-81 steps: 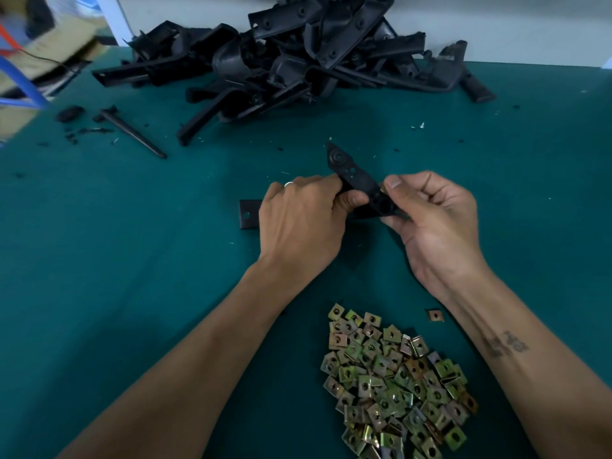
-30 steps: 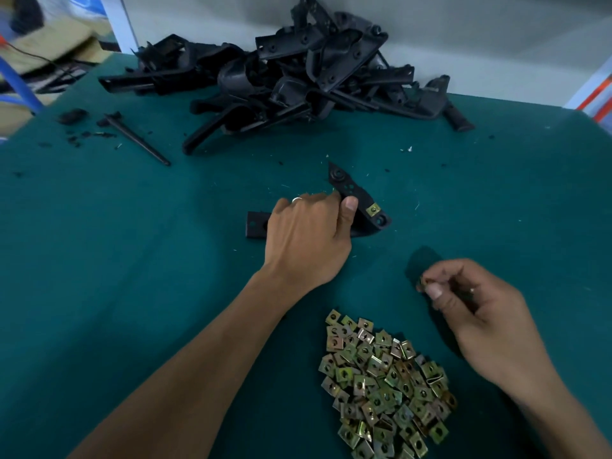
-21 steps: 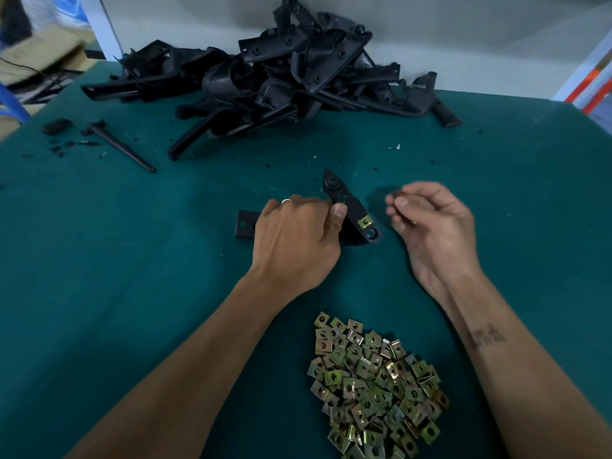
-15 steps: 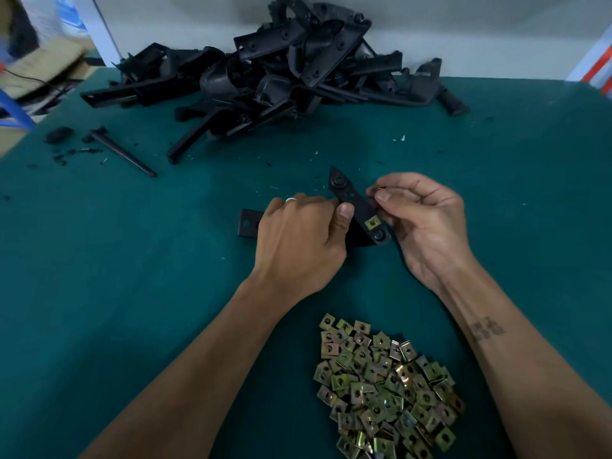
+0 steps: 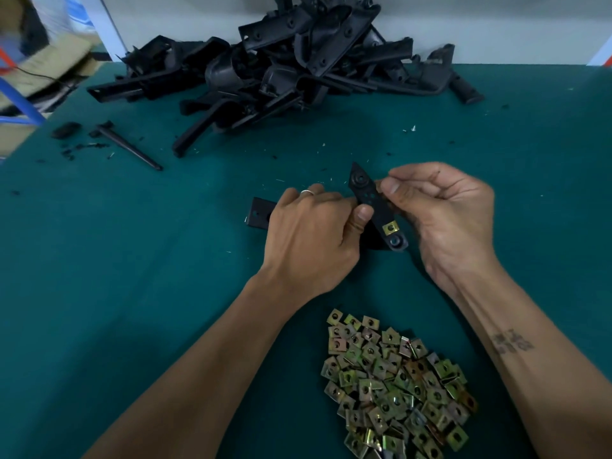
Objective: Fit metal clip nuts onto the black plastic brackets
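Right hand (image 5: pixel 443 213), fingers curled, pinches something small at its thumb tip against the right edge of the elongated black plastic bracket (image 5: pixel 374 207); presumably a clip nut, though it cannot be made out. The bracket's long axis runs from far-left to near-right, mid-tabletop, one brass-coloured metal clip nut (image 5: pixel 390 228) already seated near its lower end. Left hand (image 5: pixel 314 233) grips the bracket's left portion, thumb on top. A heap of loose brass-coloured clip nuts (image 5: pixel 394 385) lies at the near edge.

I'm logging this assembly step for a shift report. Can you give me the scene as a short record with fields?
surface: green table
left hand: grips the black bracket
right hand: pinches at the bracket's far right edge; a clip nut in it cannot be made out
fitted: one clip nut near the bracket's near end
supply: loose clip nuts near; spare brackets far
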A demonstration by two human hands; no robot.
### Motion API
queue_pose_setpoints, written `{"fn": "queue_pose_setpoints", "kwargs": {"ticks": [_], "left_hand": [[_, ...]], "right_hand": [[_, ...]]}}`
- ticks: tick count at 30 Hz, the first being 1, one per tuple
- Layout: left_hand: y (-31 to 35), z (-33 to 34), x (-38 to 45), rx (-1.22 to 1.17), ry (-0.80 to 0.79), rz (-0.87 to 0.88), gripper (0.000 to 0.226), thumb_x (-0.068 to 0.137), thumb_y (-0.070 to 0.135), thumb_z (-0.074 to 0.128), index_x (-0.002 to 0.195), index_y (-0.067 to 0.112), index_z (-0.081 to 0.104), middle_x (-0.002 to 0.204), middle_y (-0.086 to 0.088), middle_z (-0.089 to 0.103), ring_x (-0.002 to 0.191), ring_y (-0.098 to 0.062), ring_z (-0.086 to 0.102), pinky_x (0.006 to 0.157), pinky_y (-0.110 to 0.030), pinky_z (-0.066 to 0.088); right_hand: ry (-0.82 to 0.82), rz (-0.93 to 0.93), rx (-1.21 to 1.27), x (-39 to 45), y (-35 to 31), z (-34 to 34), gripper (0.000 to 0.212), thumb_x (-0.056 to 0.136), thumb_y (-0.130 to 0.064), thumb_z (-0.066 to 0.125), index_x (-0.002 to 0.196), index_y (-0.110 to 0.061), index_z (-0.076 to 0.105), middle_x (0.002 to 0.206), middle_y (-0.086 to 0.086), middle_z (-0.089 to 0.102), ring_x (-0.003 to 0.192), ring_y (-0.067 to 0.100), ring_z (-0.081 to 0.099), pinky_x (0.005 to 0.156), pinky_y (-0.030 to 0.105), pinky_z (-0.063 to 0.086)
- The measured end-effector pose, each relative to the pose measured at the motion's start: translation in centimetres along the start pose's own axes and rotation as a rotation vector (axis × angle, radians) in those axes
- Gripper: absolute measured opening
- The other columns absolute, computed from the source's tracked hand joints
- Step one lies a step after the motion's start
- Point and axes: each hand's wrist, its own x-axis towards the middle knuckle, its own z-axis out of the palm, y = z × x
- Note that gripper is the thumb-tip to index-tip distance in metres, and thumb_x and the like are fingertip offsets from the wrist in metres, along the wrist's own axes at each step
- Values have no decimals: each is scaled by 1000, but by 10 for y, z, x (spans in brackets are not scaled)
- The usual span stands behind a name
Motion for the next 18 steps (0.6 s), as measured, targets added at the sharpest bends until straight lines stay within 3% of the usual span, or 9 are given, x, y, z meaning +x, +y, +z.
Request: {"fn": "queue_pose_setpoints", "kwargs": {"ticks": [7, 12, 15, 18], "left_hand": [[1, -1, -1, 12, -17, -4, 36, 103, 39, 34, 71, 24, 38, 75, 0, 66, 80, -31, 59, 77, -44, 43], [-2, -1, -1, 23, -19, -33, 38, 103, 40, 33, 70, 23, 41, 75, 1, 66, 83, -30, 59, 79, -43, 41], [-2, 0, 0, 31, -17, -21, 38, 103, 40, 35, 70, 23, 42, 76, 1, 66, 83, -30, 58, 78, -42, 40], [-2, -1, -1, -1, 2, -17, 36, 102, 39, 39, 69, 24, 38, 75, 0, 65, 80, -30, 57, 75, -40, 38]], "right_hand": [[17, 106, 60, -4, -2, 4, 13, 68, -10, 82, 77, -8, 73, 74, 8, 76, 64, 15, 70, 64, 27, 59], [48, 51, -17, -7, 0, 9, 9, 79, 0, 79, 79, -6, 72, 72, 8, 74, 69, 18, 70, 77, 34, 61], [84, 23, -45, -9, 3, 13, 17, 82, 2, 78, 73, -10, 71, 69, 8, 70, 71, 21, 67, 80, 37, 59], [58, -25, -95, -11, 5, 14, 26, 86, 1, 76, 68, -17, 71, 71, 15, 66, 71, 24, 60, 71, 34, 55]]}}
